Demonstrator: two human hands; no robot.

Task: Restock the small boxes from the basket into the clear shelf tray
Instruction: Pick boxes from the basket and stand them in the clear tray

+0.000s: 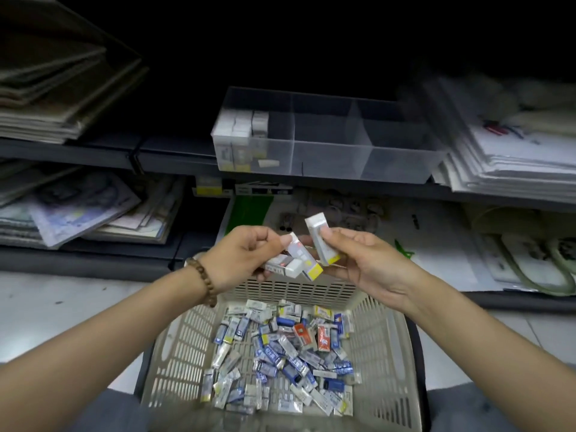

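A beige slotted basket (383, 353) sits in front of me, its floor covered with several small boxes (280, 353) in white, blue and orange. Above its far rim, my left hand (243, 254) grips a bunch of small white boxes with yellow ends (299, 260). My right hand (371, 260) pinches one white box with a yellow end (321, 241) upright between thumb and fingers. On the shelf behind stands the clear divided tray (358, 151). Its left compartment holds several white boxes (243, 132). The middle and right compartments look bare.
Stacks of paper and card (62, 88) lie on the shelf left of the tray, and white paper stacks (514, 157) lie to its right. The lower shelf holds printed sheets (81, 210) and bags (530, 260). Pale floor shows on both sides of the basket.
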